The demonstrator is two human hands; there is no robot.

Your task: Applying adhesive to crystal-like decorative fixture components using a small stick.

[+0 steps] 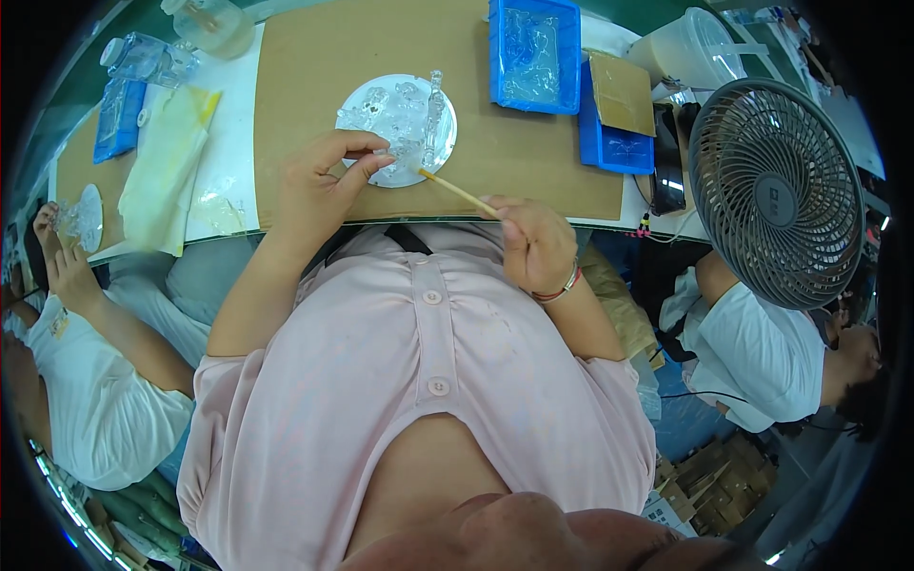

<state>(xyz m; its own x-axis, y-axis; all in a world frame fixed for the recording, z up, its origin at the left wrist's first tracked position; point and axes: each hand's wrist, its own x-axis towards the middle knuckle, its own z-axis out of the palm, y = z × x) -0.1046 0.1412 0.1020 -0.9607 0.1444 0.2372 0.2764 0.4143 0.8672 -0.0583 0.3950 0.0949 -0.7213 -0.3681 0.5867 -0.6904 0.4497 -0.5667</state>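
A round, pale disc (357, 100) lies on the brown cardboard near the table's front edge, with several clear, glassy pieces (388, 109) on it. A clear, ribbed rod (434, 119) rests along its right side. My left hand (328, 181) is closed at the disc's lower left, thumb and forefinger pinched by the clear pieces; what sits between the fingertips is too small to make out. In my right hand (535, 243) is a thin yellowish stick (459, 193), gripped near its right end. The stick's far tip touches or hovers over the disc's lower edge.
Blue bins (535, 105) with clear items stand at the back right, beside a cardboard piece (621, 92), a white bucket (690, 48) and a grey fan (776, 195). Bottles (214, 27) and a yellowish sheet (167, 157) lie left. People in white shirts sit on both sides.
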